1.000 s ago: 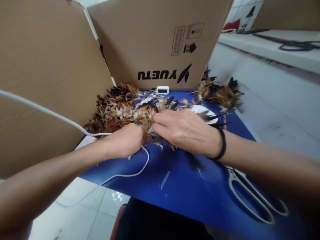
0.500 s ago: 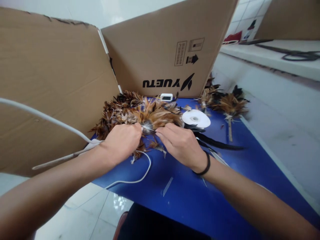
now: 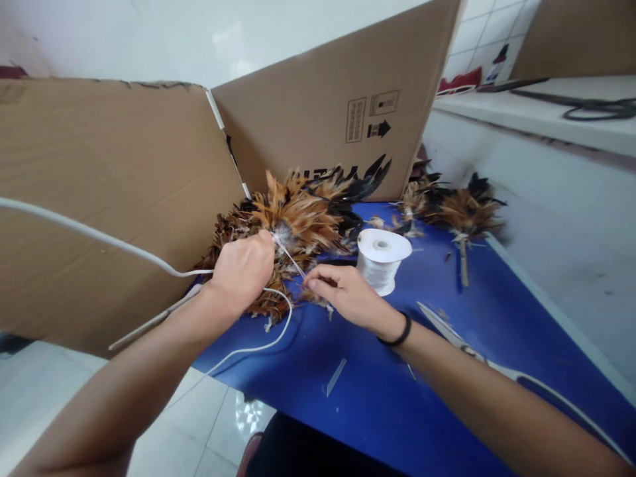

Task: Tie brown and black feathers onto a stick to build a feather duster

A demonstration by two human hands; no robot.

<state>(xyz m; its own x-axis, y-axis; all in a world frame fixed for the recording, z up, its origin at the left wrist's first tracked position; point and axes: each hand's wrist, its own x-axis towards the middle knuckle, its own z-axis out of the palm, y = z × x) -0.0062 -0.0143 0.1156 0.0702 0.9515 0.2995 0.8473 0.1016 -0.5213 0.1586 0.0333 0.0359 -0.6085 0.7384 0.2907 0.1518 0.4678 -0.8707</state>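
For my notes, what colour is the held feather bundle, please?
The feather bundle is mostly orange-brown; see head view.

Since 0.5 s ago, the right hand [image 3: 348, 295] has pulled farther from the feather bundle [image 3: 305, 212], baring more white string [image 3: 291, 257]; the bundle's feathers now overlap the box lettering [image 3: 354, 172], hiding the small white display; the spool's [image 3: 378, 271] wound side now shows.

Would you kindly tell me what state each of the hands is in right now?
Left hand: closed, holding the feather bundle at its pale base.
Right hand: closed, pinching the thin white string.
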